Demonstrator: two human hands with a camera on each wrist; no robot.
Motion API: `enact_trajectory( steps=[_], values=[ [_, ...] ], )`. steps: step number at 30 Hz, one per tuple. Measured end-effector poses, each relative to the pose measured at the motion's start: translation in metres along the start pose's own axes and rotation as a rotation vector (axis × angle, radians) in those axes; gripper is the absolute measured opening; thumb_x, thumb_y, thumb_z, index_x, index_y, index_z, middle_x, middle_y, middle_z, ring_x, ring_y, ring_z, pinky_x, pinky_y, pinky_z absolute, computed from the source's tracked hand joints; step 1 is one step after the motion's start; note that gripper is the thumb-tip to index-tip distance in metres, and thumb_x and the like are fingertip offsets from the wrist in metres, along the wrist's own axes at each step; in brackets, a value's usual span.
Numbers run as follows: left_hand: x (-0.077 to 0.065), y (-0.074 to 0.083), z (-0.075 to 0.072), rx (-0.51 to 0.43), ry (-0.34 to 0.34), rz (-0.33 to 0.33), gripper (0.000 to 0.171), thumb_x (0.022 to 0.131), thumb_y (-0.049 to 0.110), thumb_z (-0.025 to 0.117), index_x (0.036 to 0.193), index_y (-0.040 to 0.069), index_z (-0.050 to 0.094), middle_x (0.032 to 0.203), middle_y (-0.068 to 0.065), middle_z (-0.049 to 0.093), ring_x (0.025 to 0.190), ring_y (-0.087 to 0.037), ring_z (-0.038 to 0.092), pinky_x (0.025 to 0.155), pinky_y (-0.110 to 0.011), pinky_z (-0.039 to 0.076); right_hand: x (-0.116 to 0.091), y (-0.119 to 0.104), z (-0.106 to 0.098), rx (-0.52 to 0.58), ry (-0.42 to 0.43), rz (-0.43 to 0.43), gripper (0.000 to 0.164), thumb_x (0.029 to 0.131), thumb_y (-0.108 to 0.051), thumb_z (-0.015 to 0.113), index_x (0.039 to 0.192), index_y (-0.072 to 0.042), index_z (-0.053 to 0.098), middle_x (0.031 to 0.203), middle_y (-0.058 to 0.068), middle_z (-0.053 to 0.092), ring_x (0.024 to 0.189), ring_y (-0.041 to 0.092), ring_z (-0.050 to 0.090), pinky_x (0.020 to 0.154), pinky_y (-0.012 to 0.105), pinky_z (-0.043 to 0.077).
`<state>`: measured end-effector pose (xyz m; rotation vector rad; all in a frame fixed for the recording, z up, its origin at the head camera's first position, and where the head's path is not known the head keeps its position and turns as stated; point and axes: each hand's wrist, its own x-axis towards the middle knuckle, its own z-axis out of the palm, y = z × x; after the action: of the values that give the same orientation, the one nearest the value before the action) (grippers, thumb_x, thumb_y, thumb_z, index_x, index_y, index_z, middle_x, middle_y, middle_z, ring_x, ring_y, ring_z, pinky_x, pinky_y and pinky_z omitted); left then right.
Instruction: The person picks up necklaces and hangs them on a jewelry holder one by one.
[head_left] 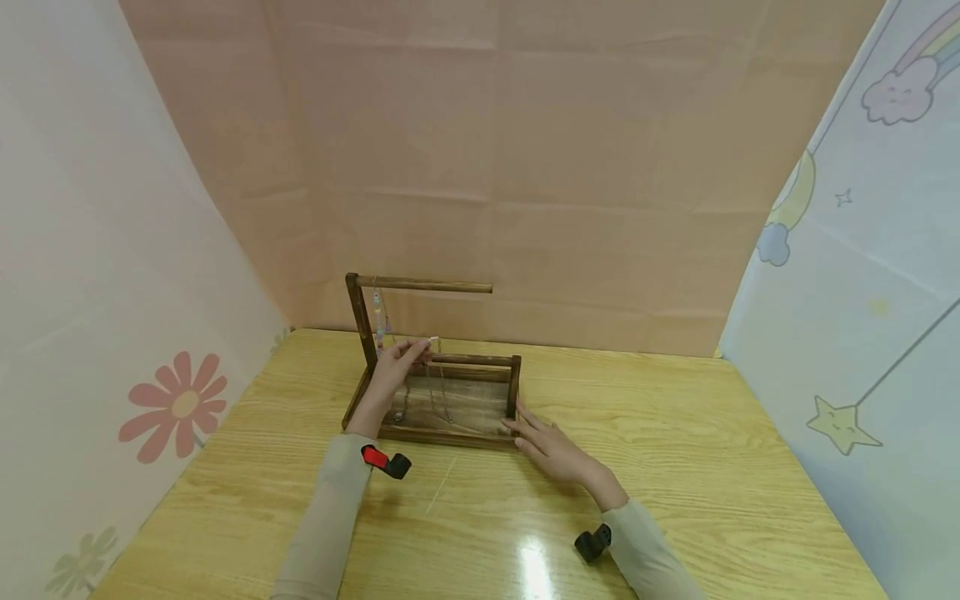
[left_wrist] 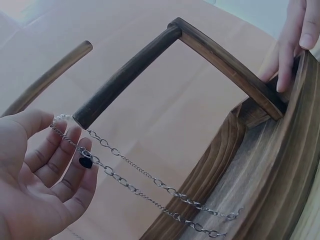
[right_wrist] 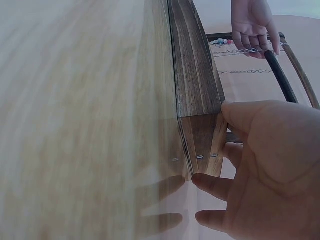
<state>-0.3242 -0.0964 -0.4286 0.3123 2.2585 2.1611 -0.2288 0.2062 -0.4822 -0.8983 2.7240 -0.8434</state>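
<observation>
In the head view, my left hand (head_left: 397,367) pinches a silver chain necklace (head_left: 444,392) between thumb and fingers at the free end of the lower bar (head_left: 476,360) of a dark wooden jewelry stand (head_left: 450,437). Close up in the left wrist view, clear beads (left_wrist: 63,117) lie at the bar's tip, and two chain strands (left_wrist: 135,190) slope down towards the stand's tray. A small dark charm (left_wrist: 86,162) shows against the fingers. My right hand (head_left: 551,450) touches the stand's right end, its fingers extended and its thumb at the corner of the front board (right_wrist: 197,65).
The stand's longer upper bar (head_left: 431,285) runs behind and above, with a colourful beaded strand (head_left: 378,321) hung near its left post (head_left: 360,321). A wood-grain table (head_left: 645,433) lies under everything. Patterned cloths (head_left: 847,375) rise at the sides, a plain pinkish one (head_left: 600,167) behind.
</observation>
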Motion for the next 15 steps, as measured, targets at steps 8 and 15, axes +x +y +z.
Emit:
enact_trajectory(
  steps=[8, 15],
  values=[
    [0.0053, 0.0037, 0.0039, 0.006, 0.008, -0.012, 0.049, 0.090, 0.044, 0.057, 0.109, -0.001, 0.060, 0.102, -0.010, 0.064, 0.091, -0.015, 0.061, 0.096, -0.045, 0.044, 0.0012, 0.0064, 0.0035, -0.004, -0.008, -0.014, 0.046, 0.103, -0.030, 0.031, 0.146, -0.012, 0.029, 0.155, 0.014, 0.003, 0.135, 0.042, 0.025, 0.100, 0.074, 0.009],
    [0.0102, 0.0080, 0.0079, -0.024, -0.033, -0.011, 0.051, 0.093, 0.039, 0.054, 0.116, -0.007, 0.056, 0.115, -0.025, 0.058, 0.106, -0.034, 0.058, 0.099, -0.042, 0.043, 0.0022, 0.0083, 0.0035, -0.011, -0.005, -0.016, 0.047, 0.103, -0.031, 0.030, 0.146, -0.012, 0.030, 0.155, 0.013, 0.003, 0.135, 0.042, 0.025, 0.099, 0.074, 0.010]
  ],
)
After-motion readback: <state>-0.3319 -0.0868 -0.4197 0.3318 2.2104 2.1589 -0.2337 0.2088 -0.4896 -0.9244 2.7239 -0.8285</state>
